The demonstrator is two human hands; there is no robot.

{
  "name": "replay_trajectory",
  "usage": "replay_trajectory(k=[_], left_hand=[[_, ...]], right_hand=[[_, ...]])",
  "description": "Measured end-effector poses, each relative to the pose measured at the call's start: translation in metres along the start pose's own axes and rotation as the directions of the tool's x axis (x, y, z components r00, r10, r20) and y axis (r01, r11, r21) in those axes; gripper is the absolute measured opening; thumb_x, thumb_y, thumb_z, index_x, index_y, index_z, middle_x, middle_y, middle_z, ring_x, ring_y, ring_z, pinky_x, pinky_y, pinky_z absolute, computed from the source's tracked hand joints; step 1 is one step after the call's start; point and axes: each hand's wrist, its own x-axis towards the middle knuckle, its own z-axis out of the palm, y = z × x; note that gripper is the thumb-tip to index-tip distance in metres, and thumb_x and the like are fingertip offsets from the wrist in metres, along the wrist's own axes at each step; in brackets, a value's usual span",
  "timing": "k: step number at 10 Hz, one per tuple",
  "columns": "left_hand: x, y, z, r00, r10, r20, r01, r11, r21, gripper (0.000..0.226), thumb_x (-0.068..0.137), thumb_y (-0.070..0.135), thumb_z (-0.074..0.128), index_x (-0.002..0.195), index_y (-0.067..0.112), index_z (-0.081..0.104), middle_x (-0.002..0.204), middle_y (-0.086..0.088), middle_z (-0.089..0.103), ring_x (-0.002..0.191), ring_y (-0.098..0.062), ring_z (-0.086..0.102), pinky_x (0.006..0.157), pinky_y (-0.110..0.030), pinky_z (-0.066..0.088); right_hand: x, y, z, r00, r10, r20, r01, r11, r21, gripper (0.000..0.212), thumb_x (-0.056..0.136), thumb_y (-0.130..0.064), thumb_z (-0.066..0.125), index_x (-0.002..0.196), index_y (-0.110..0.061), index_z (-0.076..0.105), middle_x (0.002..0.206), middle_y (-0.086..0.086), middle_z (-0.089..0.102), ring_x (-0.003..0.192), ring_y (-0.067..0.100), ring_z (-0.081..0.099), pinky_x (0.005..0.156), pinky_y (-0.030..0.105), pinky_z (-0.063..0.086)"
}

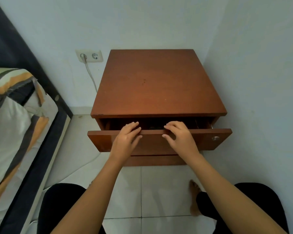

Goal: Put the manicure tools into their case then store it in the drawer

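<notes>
The drawer (159,141), of reddish-brown wood, is seen just below the centre of the frame, pulled partly out from under the cabinet top. A small round metal lock is set near the right end of its front panel. Inside, in shadow, a dark object (155,127) is glimpsed; its identity cannot be told.

No readable text, label, brand, number or sign appears on anything here.

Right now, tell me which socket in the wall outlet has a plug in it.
The left socket of the wall outlet: a white plug and cord hang from it. The right socket is bare.
</notes>
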Motion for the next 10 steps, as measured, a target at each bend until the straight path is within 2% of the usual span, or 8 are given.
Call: replay_trajectory(k=[1,2,4,6,7,8,9,10], left_hand=[[0.023,-0.010,0.000,0.999,0.044,0.002,-0.044,0.994,0.101,0.049,0.083,0.025,0.068,0.127,0.007,0.055,0.139,-0.013,0.049,0.132,-0.026,0.042,0.111,-0.036,0.025],[0.040,-0.020,0.004,0.998,0.057,0.035,-0.063,0.980,0.187,0.054,0.085,0.034,0.064,0.131,0.010,0.050,0.141,-0.013,0.046,0.133,-0.028,0.039,0.112,-0.039,0.024],[0.058,-0.020,0.017,0.999,-0.012,-0.039,0.024,0.952,0.306,0.043,0.084,0.040,0.060,0.118,0.016,0.054,0.124,-0.009,0.055,0.116,-0.027,0.049,0.093,-0.041,0.036],[0.055,-0.010,0.019,0.993,-0.109,-0.044,0.117,0.960,0.255,0.039,0.085,0.036,0.059,0.119,0.017,0.053,0.127,-0.008,0.052,0.120,-0.027,0.045,0.098,-0.039,0.032],[0.057,-0.002,0.007,0.987,-0.144,0.073,0.126,0.969,0.214,0.048,0.088,0.036,0.057,0.130,0.016,0.047,0.137,-0.008,0.045,0.130,-0.026,0.036,0.109,-0.040,0.025],[0.049,0.004,-0.006,0.955,-0.164,0.249,0.121,0.977,0.176,0.062,0.090,0.037,0.055,0.144,0.016,0.029,0.153,-0.005,0.026,0.143,-0.023,0.017,0.116,-0.039,0.012],[0.047,0.013,-0.030,0.892,-0.225,0.393,0.186,0.973,0.136,0.069,0.092,0.036,0.054,0.148,0.014,0.019,0.158,-0.004,0.011,0.146,-0.020,0.005,0.116,-0.039,0.009],[0.011,0.024,-0.045,0.855,-0.284,0.434,0.254,0.959,0.127,0.063,0.091,0.036,0.054,0.144,0.012,0.029,0.153,-0.008,0.029,0.143,-0.023,0.021,0.116,-0.041,0.017]], right_hand=[[0.019,0.009,0.002,0.999,-0.034,-0.017,0.032,0.996,-0.077,0.050,0.078,-0.020,0.073,0.123,-0.007,0.057,0.121,0.012,0.059,0.118,0.024,0.053,0.101,0.037,0.045],[0.033,0.018,0.009,0.999,-0.040,-0.025,0.037,0.993,-0.115,0.051,0.079,-0.021,0.072,0.125,-0.008,0.055,0.123,0.012,0.058,0.119,0.025,0.052,0.101,0.038,0.045],[0.047,0.026,0.025,0.988,-0.017,-0.153,-0.005,0.990,-0.143,0.032,0.078,-0.015,0.069,0.109,-0.013,0.061,0.110,0.009,0.062,0.106,0.024,0.052,0.090,0.036,0.044],[0.049,0.019,0.028,0.990,0.034,-0.136,-0.058,0.984,-0.171,0.029,0.076,-0.011,0.068,0.105,-0.013,0.060,0.109,0.008,0.060,0.104,0.026,0.050,0.086,0.037,0.044],[0.048,0.013,0.017,0.996,0.053,-0.066,-0.064,0.982,-0.178,0.035,0.078,-0.010,0.066,0.112,-0.012,0.059,0.113,0.009,0.058,0.105,0.029,0.052,0.087,0.039,0.046],[0.037,0.004,0.007,0.991,0.102,0.083,-0.084,0.977,-0.197,0.046,0.082,-0.010,0.063,0.127,-0.012,0.050,0.128,0.007,0.051,0.118,0.027,0.046,0.095,0.039,0.046],[0.030,-0.010,-0.006,0.956,0.210,0.204,-0.167,0.963,-0.213,0.056,0.084,-0.015,0.063,0.136,-0.012,0.041,0.144,0.007,0.039,0.133,0.025,0.034,0.104,0.039,0.039],[-0.015,-0.016,-0.007,0.883,0.366,0.294,-0.323,0.928,-0.185,0.063,0.085,-0.022,0.063,0.140,-0.014,0.033,0.149,0.007,0.031,0.137,0.024,0.028,0.107,0.038,0.037]])
